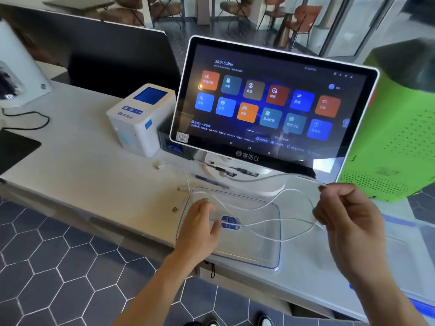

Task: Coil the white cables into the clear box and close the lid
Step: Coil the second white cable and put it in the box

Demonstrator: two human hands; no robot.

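Cables going over the clear box at the counter's front edge

The right hand (348, 215) pinches the white cables (277, 222) above the clear box (270, 262); the left hand (202, 222) lies flat, fingers apart, inside. The touchscreen (270, 102) and green box (395, 142) stand close behind.

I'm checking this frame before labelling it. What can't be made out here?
- Head view: clear box lid: not identifiable.
- White cables: count unclear, strands overlap and blur.
- Blue label: text too small.
- Right hand: motion blur hides its pinch.
- Left hand covers the box's corner.
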